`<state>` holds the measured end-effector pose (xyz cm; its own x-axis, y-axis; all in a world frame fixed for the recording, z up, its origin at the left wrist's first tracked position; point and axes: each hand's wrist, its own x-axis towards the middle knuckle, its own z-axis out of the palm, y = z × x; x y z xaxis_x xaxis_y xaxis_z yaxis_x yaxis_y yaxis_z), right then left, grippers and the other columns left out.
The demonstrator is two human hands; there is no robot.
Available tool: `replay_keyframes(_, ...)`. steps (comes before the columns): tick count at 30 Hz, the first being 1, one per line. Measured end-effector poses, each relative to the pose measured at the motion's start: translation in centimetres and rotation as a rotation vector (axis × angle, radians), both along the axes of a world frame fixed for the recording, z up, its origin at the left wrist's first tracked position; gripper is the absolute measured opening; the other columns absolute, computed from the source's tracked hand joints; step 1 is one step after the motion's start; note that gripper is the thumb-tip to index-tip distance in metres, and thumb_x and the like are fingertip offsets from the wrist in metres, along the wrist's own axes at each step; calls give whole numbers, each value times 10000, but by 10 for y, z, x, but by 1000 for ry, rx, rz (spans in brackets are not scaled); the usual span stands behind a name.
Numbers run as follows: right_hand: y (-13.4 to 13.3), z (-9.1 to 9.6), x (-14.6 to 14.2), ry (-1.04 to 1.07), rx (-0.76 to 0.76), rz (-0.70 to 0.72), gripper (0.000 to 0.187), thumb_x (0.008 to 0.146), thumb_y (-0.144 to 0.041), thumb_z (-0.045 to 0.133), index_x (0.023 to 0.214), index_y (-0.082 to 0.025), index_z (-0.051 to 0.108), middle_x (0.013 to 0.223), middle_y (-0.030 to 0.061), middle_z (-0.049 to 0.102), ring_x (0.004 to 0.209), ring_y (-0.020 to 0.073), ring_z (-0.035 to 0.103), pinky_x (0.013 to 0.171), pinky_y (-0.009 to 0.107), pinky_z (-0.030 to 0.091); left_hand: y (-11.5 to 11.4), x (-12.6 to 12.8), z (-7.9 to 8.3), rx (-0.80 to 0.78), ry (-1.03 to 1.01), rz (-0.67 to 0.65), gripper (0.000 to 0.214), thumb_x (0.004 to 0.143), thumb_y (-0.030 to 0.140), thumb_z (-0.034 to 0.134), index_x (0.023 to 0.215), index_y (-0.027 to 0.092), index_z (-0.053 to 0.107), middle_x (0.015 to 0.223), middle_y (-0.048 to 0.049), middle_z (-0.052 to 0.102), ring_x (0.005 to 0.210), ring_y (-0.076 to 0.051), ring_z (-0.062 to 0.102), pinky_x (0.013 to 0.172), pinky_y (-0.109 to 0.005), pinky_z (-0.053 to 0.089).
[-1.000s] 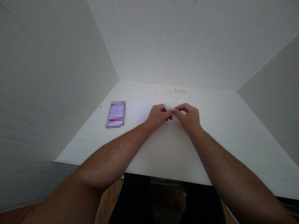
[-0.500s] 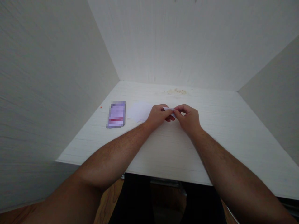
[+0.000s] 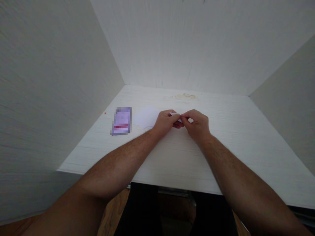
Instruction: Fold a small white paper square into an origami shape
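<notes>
A small piece of white paper (image 3: 175,114) is held between my two hands above the table. My left hand (image 3: 166,120) is closed on it, thumb on top and fingers curled beneath. At its right end, the thumb and forefinger of my right hand (image 3: 197,123) pinch the paper's edge. Most of the piece is hidden by the fingers, so its full shape does not show. Left of my left hand, white paper sheets (image 3: 145,116) lie on the table, partly covered by that hand and wrist.
A purple rectangular item (image 3: 122,120), blurred out, lies left of the sheets. A tiny orange speck (image 3: 105,113) is near the left wall. Beige marks (image 3: 185,96) spot the back of the white table (image 3: 177,157). Pale walls rise at left, back and right.
The view has shifted very slightly. My right fingers have closed a little more tightly at the paper's end, and less of the piece shows. Both hands stay in about the same place.
</notes>
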<state>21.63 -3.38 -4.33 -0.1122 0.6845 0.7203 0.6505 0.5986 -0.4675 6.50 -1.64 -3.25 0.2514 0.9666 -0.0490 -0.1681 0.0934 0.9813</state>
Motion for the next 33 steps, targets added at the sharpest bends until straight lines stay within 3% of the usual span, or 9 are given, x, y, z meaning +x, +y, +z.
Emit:
replay_keyframes(7,0,7,1,-146,42,26,185,875,-177,537,716,-199,631,731,30,655,693,149,580,629,286,430,0,2,0,-23,-44,20,103,732,183,638,662,135,580,590,-13,654,513,-121,649,534,-239,558)
replay_keyframes(13,-2,11,1,-205,-42,-13,228,891,-204,507,696,-215,626,761,44,664,733,166,581,671,306,441,-1,3,1,-23,-59,37,107,731,189,646,663,135,582,601,-14,653,524,-117,647,536,-237,558)
replay_keyframes(33,0,5,4,-71,-56,51,153,845,-197,569,822,-238,714,874,39,736,823,176,668,770,322,529,-1,2,-2,0,-46,38,106,752,215,653,713,125,615,666,-31,687,576,-124,669,566,-240,570)
